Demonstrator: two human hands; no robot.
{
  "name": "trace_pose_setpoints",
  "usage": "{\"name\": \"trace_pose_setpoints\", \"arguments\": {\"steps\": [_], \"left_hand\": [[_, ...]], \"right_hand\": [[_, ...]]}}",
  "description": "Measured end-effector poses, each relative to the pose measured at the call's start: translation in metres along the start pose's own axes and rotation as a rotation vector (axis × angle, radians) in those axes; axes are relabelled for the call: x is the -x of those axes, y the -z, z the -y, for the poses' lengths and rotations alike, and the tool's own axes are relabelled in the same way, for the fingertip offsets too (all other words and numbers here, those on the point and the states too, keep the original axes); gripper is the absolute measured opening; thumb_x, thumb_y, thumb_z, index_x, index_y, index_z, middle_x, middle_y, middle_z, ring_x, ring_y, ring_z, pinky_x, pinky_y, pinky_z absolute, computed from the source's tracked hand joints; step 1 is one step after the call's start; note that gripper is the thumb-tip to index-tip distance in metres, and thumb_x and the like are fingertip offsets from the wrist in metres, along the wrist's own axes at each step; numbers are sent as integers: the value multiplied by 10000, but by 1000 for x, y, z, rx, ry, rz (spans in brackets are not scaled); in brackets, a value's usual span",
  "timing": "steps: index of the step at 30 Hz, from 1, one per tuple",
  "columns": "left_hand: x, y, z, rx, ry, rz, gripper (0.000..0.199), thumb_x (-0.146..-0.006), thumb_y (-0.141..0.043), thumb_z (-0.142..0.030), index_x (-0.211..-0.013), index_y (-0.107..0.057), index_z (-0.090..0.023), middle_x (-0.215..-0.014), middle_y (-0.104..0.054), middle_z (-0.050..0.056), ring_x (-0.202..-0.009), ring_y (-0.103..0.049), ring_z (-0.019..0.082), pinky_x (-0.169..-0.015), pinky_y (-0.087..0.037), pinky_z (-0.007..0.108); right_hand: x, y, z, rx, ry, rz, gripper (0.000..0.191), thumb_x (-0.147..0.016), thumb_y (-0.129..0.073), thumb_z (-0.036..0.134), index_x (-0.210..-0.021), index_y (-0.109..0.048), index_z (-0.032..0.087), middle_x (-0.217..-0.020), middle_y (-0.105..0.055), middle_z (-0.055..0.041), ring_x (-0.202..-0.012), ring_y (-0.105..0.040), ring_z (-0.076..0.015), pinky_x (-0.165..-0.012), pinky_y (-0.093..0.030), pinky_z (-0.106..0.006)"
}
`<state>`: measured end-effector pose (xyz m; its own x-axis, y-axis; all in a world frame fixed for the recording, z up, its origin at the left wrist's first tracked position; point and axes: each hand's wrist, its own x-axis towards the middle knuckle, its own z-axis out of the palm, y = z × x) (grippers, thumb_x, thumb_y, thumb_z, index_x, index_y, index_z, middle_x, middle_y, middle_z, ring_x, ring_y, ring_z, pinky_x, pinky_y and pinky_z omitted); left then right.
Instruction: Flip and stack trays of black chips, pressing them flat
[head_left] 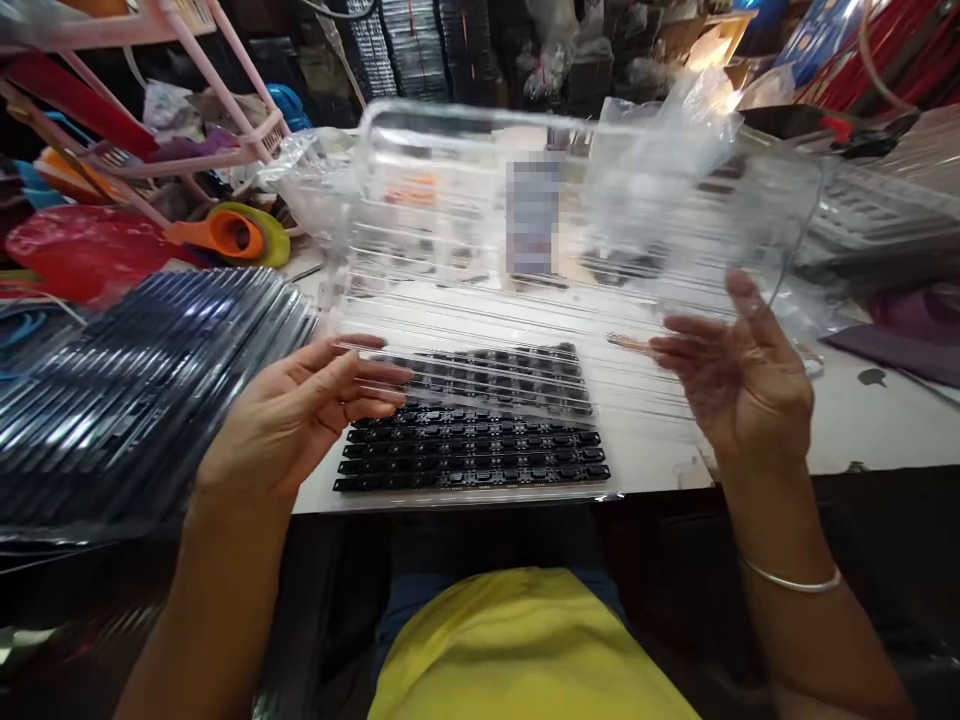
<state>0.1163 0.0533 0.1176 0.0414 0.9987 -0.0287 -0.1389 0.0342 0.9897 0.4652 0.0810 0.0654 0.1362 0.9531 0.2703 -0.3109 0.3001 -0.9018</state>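
Plastic tray (555, 310) between left hand (307, 400) and right hand (739, 385), well apart

The left forearm (221, 590) is rising from the lower left and angling inward; the right forearm (795, 580) is coming up from the lower right, leaning inward too. Both are showing bare skin. The left hand (289, 410) is pointing rightward, its fingers (386, 372) bunching near the thumb (337, 370) in a pinching shape, partly bent. The right hand (746, 375) is standing more upright, its fingers (686, 342) stretching leftward while the thumb (744, 290) is sticking up apart from them. The hands are facing each other, well apart, and sitting at roughly similar heights.
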Motion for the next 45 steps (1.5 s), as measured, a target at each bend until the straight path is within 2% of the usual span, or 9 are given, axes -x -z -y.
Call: {"name": "trace_pose_setpoints", "arguments": {"steps": [4, 7, 10, 16, 23, 33, 35, 40, 45], "left_hand": [[4, 5, 7, 73, -135, -103, 93, -825, -616, -168, -895, -595, -112, -853, -729, 118, -733, -703, 185, -676, -583, 244], [8, 10, 7, 92, -215, -120, 109, -831, -615, -185, -915, -593, -120, -877, -728, 112, -743, -700, 178, -682, -580, 243], [12, 13, 7, 96, -262, -111, 148, -831, -619, -200, -957, -599, -125, -878, -725, 105, -721, -692, 168, -677, -574, 246], [19, 23, 14, 98, -196, -169, 267, -757, -684, -140, -1018, -629, -126, -833, -722, 79, -679, -645, 125, -628, -532, 201], [29, 40, 22, 120, -73, -260, 317, -736, -716, -225, -1028, -662, -113, -745, -709, 64, -686, -629, 125, -619, -513, 200], [46, 68, 44, 68, 12, -281, 385, -698, -742, -325, -1028, -684, -135, -733, -659, 36, -681, -584, 106, -614, -447, 203], [49, 72, 50, -17, 8, -293, 400, -712, -717, -356, -1046, -679, -140, -734, -639, 27, -675, -567, 106, -616, -438, 218], [64, 74, 66, -457, -6, -354, 425, -778, -604, -419, -1092, -663, -139, -806, -649, 49, -748, -578, 159, -709, -449, 297], [83, 72, 83, -625, -27, -365, 355, -756, -619, -364, -1031, -691, -151, -883, -624, 64, -819, -565, 195, -770, -439, 342]], "right_hand": [[5, 2, 7, 38, -133, 139, 362, -881, -534, 355, -1212, -559, 212, -999, -701, -64, -901, -670, -243, -826, -539, -426], [11, 4, 9, 86, -228, 239, 340, -861, -583, 286, -1187, -578, 190, -963, -708, -73, -881, -674, -242, -798, -544, -409], [16, 2, 10, 132, -221, 239, 300, -850, -611, 266, -1138, -617, 181, -873, -716, -61, -807, -680, -219, -723, -555, -352], [19, -3, 12, 155, -160, 101, 205, -758, -711, 238, -962, -694, 219, -796, -702, -12, -706, -642, -152, -609, -500, -260], [27, -7, 8, 176, -197, 111, 238, -686, -765, 262, -912, -716, 206, -821, -676, -35, -687, -581, -134, -582, -448, -252], [37, -5, -18, 175, -303, 123, 285, -645, -790, 254, -917, -728, 201, -723, -590, -34, -629, -507, -127, -521, -429, -233], [40, -4, -21, 206, -339, 114, 310, -639, -789, 277, -936, -726, 211, -740, -589, -42, -632, -508, -139, -507, -444, -238], [59, 5, -21, 405, -417, 135, 440, -623, -783, 349, -1052, -693, 317, -757, -616, -60, -626, -534, -204, -483, -479, -307], [79, 26, -23, 690, -448, 218, 566, -605, -763, 448, -1152, -622, 422, -768, -636, -38, -589, -590, -263, -474, -526, -384]]}}
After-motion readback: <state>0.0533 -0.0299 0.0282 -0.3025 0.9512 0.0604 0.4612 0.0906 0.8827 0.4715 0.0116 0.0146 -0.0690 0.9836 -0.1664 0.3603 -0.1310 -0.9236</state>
